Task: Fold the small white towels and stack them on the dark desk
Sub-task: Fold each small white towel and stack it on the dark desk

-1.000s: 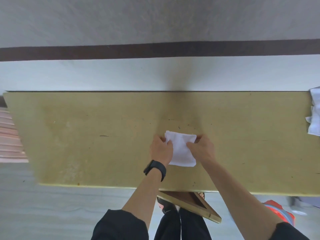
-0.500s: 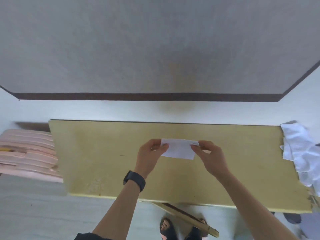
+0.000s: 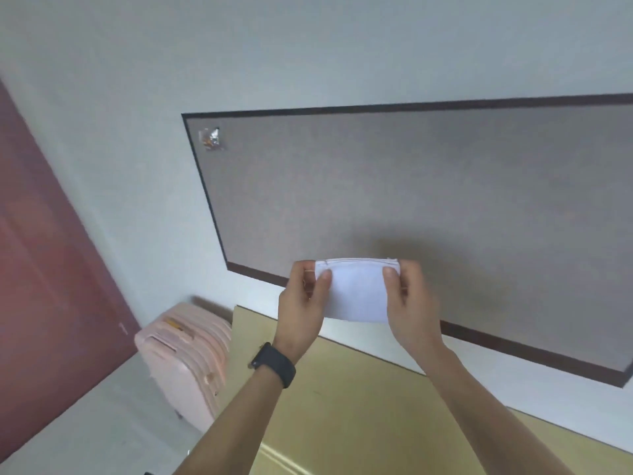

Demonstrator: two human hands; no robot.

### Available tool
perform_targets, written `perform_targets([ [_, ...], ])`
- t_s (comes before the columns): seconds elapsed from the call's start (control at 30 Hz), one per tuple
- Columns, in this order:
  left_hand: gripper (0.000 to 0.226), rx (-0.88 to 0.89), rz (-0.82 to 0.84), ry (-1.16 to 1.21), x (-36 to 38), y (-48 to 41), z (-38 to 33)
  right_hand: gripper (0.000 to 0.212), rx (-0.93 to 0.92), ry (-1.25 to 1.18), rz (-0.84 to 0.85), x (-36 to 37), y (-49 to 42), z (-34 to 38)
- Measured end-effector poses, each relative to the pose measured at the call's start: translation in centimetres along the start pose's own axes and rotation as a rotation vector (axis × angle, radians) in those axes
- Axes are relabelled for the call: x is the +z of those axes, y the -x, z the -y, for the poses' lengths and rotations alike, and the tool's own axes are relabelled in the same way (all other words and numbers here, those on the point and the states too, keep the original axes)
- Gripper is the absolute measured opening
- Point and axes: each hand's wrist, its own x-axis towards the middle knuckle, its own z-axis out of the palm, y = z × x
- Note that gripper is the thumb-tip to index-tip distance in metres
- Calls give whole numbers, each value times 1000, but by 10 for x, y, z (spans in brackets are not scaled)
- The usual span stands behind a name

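Note:
A small folded white towel [image 3: 358,291] is held up in the air in front of the wall, well above the yellow-tan table [image 3: 342,406]. My left hand [image 3: 301,303] pinches its left edge and my right hand [image 3: 409,299] pinches its right edge, thumbs on the near face. The folded top edge shows several layers. No dark desk or other towel is in view.
A grey pinboard [image 3: 428,200] with a dark frame hangs on the wall behind the towel. A pink ribbed suitcase [image 3: 185,351] stands left of the table. A dark red door [image 3: 44,269] fills the far left.
Both hands lifted the folded towel off the table and up in front of the wall. The view swung upward and left; the towel pile at the right left the frame.

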Motion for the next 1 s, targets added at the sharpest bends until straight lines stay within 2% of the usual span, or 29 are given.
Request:
perform_targets([
  [0.13, 7, 0, -191, -109, -49, 49, -19, 12, -75, -53, 84, 29, 37, 41],
  [0.3, 11, -147, -391, -225, -121, 146, -7, 17, -64, -167, 314, 70, 128, 73],
  [0.43, 21, -339, -582, -181, -183, 245, -1, 16, -31, -267, 555, 105, 220, 107],
  [0.6, 18, -477, -874, -198, -264, 367, 4, 11, -41, -370, 831, 140, 338, 167],
  [0.87, 11, -610, -1235, -248, -396, 557, -12, 15, -89, -494, 1208, 182, 534, 278],
  [1.0, 13, -643, -1378, -279, -472, 643, -23, 13, -139, -526, 1332, 211, 633, 346],
])
